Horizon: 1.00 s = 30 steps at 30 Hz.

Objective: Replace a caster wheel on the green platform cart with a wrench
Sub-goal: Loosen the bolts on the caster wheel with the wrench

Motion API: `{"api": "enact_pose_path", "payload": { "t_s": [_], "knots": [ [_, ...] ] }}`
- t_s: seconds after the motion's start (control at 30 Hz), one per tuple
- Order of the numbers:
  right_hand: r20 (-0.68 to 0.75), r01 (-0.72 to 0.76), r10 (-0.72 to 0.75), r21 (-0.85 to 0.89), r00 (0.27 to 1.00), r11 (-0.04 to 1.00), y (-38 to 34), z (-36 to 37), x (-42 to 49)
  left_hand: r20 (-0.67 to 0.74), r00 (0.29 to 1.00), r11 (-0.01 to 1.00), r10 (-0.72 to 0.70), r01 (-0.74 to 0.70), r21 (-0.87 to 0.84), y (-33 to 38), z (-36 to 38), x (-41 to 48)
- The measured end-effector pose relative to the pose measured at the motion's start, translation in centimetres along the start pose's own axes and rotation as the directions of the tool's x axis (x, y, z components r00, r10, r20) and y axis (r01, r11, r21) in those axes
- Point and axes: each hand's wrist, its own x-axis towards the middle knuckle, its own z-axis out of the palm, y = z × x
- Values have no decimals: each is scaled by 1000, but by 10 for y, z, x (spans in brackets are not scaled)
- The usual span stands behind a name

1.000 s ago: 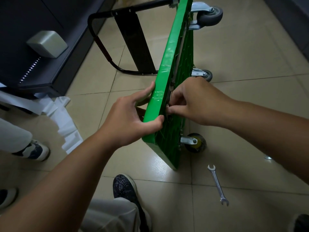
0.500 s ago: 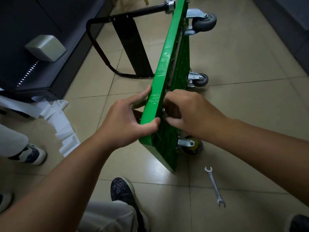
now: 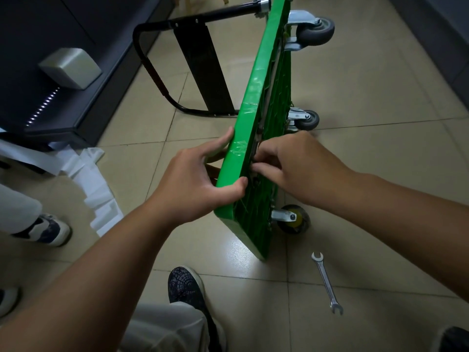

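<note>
The green platform cart [image 3: 256,97] stands on its side edge on the tiled floor, underside facing right. My left hand [image 3: 195,184] grips the cart's near top edge, thumb over the rim. My right hand [image 3: 291,168] is on the ribbed underside, fingers curled and pinching a small metal part by the rim; the part is mostly hidden. Three casters show on the underside: a grey one [image 3: 314,31] at the far top, a grey one [image 3: 305,120] in the middle, and a dark one with a yellow hub [image 3: 293,219] near the floor. A silver open-ended wrench [image 3: 327,283] lies on the floor.
The cart's folded black handle [image 3: 200,59] lies on the floor to the left. A dark cabinet [image 3: 50,72] with a grey box stands at left, white paper [image 3: 94,184] beside it. My shoe [image 3: 185,283] is below; another person's shoe [image 3: 48,229] is at left.
The view has shifted slightly. My right hand has slid a little along the underside near the rim. My left hand keeps its grip on the edge.
</note>
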Motion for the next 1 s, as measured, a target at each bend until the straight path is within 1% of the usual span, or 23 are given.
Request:
{"api": "enact_pose_path", "payload": {
  "t_s": [0.07,0.13,0.17,0.23,0.27,0.3,0.37,0.43,0.5,0.57,0.67,0.73,0.83,0.9,0.93,0.97,1.0],
  "knots": [
    [-68,97,-99,-23,993,995,2,8,-4,-2,1000,1000,-2,2,-7,0,0,0],
    [-148,230,-250,-145,957,962,6,21,-11,-11,1000,1000,0,0,-5,-2,0,0],
    [-183,263,-300,-201,936,944,6,29,-15,-15,1000,1000,2,-2,-7,-2,-1,0],
    [-243,286,-339,-231,909,930,10,38,-19,-10,1000,1000,-3,3,-20,-3,-1,0],
    [-271,292,-340,-200,900,935,11,41,-19,-6,1000,1000,-6,5,-25,-2,-1,-1],
    [-295,291,-320,-136,900,947,12,41,-20,-7,1000,1000,-6,6,-26,-1,0,-1],
    [-327,234,-199,70,924,970,13,36,-21,-12,1000,1000,-2,2,-20,1,2,0],
    [-327,123,-35,251,944,960,12,28,-23,-13,1000,1000,6,-7,-11,1,3,2],
    [-296,-1,119,370,948,929,10,24,-25,-12,1000,1000,7,-7,-6,1,3,3],
    [-218,-114,214,397,952,911,8,22,-23,-11,1000,1000,9,-9,5,1,2,3],
    [-110,-224,280,360,954,906,3,25,-21,-4,1000,1000,12,-12,13,1,1,1],
    [-66,-264,320,422,945,867,0,26,-19,1,1000,1000,5,-5,12,0,0,1],
    [-46,-300,372,503,927,810,0,27,-17,-4,1000,1000,6,-6,16,-1,1,1],
    [0,-323,401,595,916,736,2,26,-16,-7,1000,1000,5,-5,19,-1,1,2],
    [6,-320,401,613,916,722,2,25,-15,-10,1000,1000,4,-4,18,-2,1,2],
    [-31,-289,373,576,927,765,2,25,-14,-13,1000,1000,5,-5,17,-2,1,2],
    [-114,-207,287,453,951,867,3,24,-14,-14,1000,1000,6,-6,16,-2,0,2]
  ]
}}
